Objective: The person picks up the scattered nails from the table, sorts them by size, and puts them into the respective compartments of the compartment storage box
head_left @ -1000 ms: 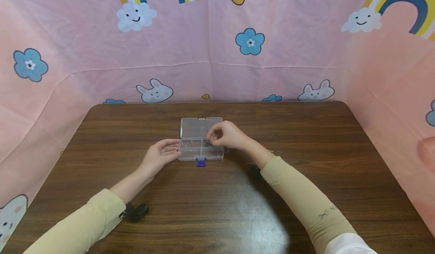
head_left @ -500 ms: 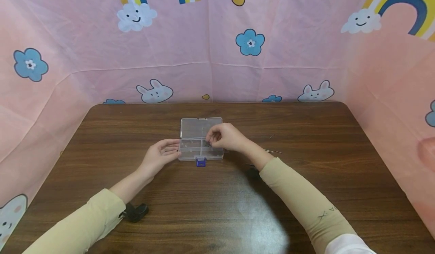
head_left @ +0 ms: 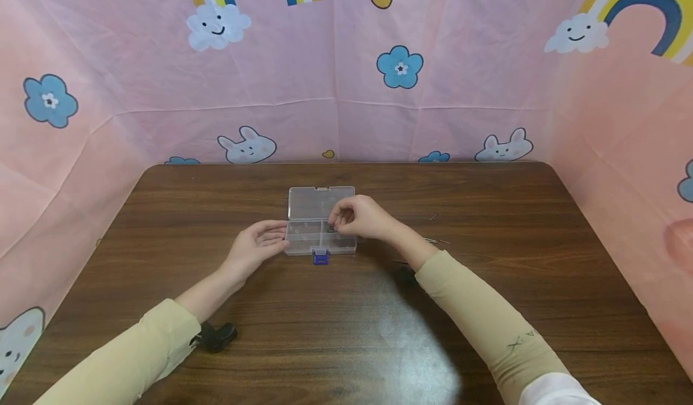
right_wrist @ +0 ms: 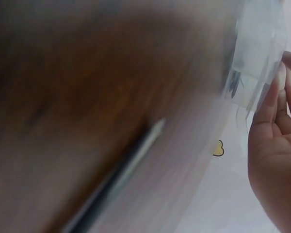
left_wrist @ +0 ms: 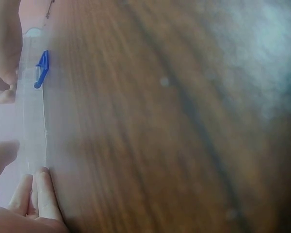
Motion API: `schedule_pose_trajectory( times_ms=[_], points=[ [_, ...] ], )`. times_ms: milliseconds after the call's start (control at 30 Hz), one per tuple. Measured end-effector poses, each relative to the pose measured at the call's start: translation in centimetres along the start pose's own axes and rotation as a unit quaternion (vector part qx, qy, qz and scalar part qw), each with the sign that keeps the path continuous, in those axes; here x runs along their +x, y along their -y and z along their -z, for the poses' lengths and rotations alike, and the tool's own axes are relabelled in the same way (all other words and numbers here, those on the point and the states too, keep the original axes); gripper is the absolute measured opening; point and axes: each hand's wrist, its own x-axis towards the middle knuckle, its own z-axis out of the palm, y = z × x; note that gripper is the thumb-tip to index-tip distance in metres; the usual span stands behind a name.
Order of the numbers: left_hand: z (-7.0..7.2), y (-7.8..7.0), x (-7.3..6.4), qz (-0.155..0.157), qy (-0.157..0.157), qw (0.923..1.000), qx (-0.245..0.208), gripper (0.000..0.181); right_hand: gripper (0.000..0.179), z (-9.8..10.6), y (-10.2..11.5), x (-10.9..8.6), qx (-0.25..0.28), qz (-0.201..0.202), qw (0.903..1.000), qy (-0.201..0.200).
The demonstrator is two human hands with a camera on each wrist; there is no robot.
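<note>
A clear plastic compartment box [head_left: 305, 245] stands on the wooden table with its lid [head_left: 314, 203] folded back and a blue latch [head_left: 320, 258] at the front. My left hand [head_left: 251, 248] touches the box's left end with extended fingers, the thumb near the front corner. Over the back right compartment, my right hand [head_left: 365, 216] has its fingers bent and thumb close to them. Small dark slender pieces [right_wrist: 234, 83] show through the box wall in the right wrist view. Whether the right fingertips pinch anything is hidden. Small light bits [head_left: 296, 230] lie in the back left compartment.
Several thin metal pieces [head_left: 444, 241] lie on the table [head_left: 303, 345] right of the box, partly behind the right forearm. Another short piece [head_left: 433, 216] lies farther back. A dark device [head_left: 216, 337] sits at the left sleeve's cuff. Patterned pink cloth [head_left: 460, 92] surrounds the table.
Both hands stay almost in place around the box. A thin dark piece near my right fingertips has shifted slightly; the view itself moves a little.
</note>
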Motion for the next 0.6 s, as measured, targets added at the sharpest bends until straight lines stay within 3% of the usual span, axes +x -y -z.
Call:
schedule_pose_trajectory(
  times_ms=[267,600],
  points=[
    [0.0,0.1,0.1,0.006,0.001,1.0,-0.002,0.053,0.012,0.9,0.0,-0.4,0.037,0.011,0.9992,0.01],
    [0.0,-0.1,0.1,0.007,0.001,1.0,-0.004,0.053,0.011,2.6,-0.6,-1.4,0.033,0.002,0.9994,-0.013]
  ],
)
